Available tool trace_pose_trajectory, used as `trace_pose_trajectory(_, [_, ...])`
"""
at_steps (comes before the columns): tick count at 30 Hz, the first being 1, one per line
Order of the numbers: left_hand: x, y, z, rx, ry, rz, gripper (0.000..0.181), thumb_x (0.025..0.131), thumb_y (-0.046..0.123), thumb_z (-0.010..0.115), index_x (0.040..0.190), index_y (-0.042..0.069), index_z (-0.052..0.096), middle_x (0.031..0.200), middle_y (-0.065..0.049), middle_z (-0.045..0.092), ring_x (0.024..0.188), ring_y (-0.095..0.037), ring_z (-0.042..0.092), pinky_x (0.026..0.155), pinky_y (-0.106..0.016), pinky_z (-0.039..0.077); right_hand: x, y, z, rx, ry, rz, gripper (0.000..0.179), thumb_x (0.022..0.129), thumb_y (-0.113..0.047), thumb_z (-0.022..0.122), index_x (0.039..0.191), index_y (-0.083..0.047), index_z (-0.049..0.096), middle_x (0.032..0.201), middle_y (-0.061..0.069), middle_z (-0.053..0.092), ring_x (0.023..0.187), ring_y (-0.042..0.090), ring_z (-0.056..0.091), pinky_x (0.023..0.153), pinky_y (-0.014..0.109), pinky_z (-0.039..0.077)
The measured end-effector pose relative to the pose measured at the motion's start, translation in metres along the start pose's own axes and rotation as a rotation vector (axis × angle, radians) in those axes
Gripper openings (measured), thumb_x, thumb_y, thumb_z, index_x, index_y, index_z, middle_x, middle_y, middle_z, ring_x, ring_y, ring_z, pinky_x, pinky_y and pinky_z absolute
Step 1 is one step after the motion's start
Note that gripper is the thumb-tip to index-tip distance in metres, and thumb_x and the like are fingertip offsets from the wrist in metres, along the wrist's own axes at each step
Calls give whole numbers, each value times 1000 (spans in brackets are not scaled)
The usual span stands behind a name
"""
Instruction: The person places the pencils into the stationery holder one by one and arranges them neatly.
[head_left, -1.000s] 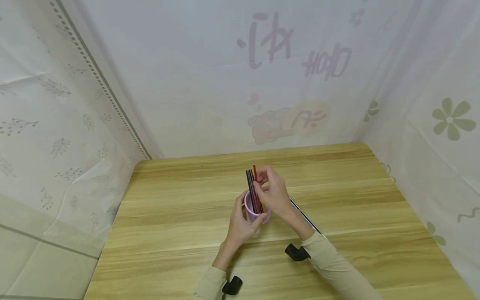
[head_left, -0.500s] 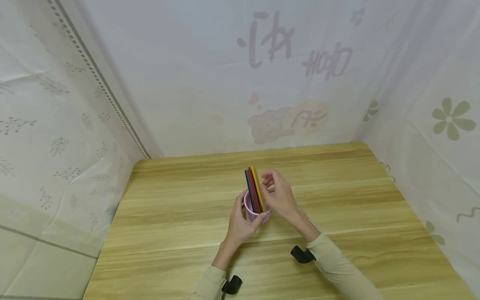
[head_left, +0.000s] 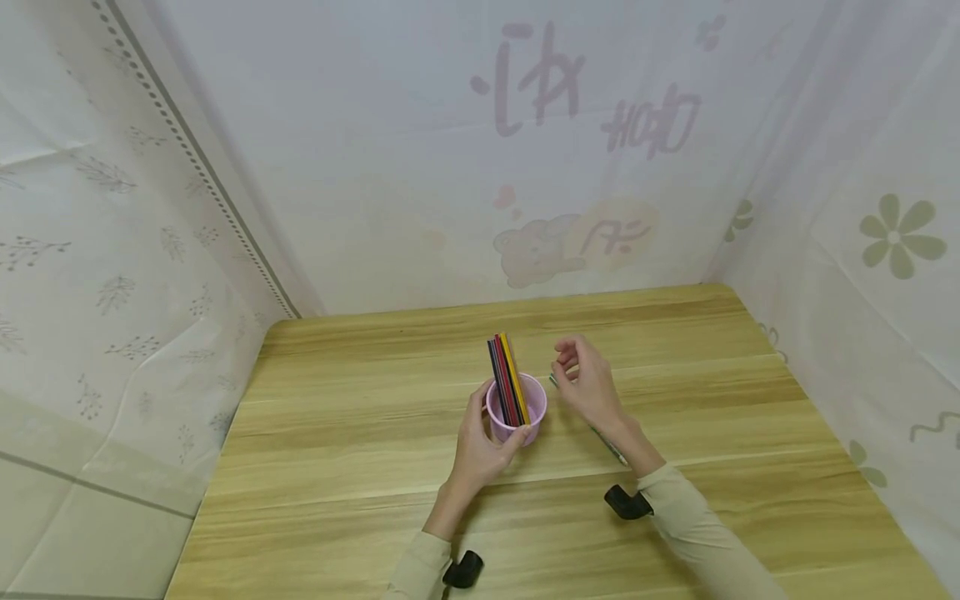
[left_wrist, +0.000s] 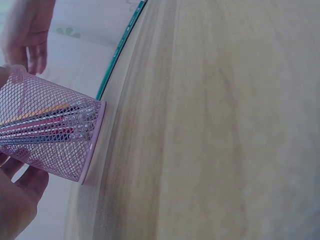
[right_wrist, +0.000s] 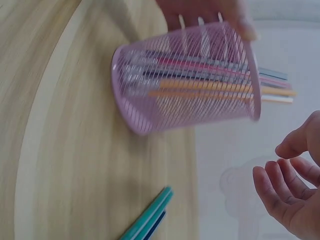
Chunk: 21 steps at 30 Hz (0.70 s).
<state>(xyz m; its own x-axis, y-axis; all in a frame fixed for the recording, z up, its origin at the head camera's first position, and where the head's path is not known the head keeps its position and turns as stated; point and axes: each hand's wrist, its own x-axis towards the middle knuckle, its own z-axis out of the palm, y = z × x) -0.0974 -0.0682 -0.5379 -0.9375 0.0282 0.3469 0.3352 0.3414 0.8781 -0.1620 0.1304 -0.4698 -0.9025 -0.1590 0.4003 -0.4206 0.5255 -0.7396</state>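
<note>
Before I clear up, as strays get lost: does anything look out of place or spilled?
Yes: slim green pencils lie loose on the pale wooden table, odd because the red, yellow and dark pencils lean inside the pink mesh cup. Nothing looks spilled.

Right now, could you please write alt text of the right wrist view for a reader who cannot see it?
A left hand holds a pink mesh cup of pencils, their ends sticking out past its rim. A right hand, apart from the cup, holds nothing, its fingers loosely bent. What look like teal pencils lie on the wooden table.
</note>
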Motion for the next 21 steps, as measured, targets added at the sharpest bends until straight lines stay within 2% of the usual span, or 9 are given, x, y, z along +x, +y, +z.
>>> trace_pose_trajectory(7, [-1, 0, 0, -24, -13, -24, 86, 79, 25, 85, 151, 15, 39, 144, -8, 54, 127, -25, 57, 106, -46, 52, -4, 20, -9, -28, 2, 69, 25, 87, 6, 67, 111, 5, 59, 90, 14, 64, 78, 23, 65, 62, 19, 57])
trace_pose_trajectory(14, [0, -1, -1, -44, -19, -4, 86, 80, 25, 84, 152, 13, 38, 144, -9, 54, 128, -26, 57, 106, -46, 52, -9, 34, -11, -66, -14, 110, 24, 86, 4, 68, 109, 6, 60, 88, 14, 63, 77, 23, 64, 63, 21, 57])
trace_pose_trajectory(21, [-1, -1, -1, -54, -18, -10, 86, 80, 25, 84, 152, 13, 38, 144, -9, 53, 128, -26, 57, 106, -47, 52, -15, 47, -10, -105, -47, 143, 24, 84, 4, 69, 107, 4, 60, 87, 13, 64, 77, 23, 64, 65, 24, 58])
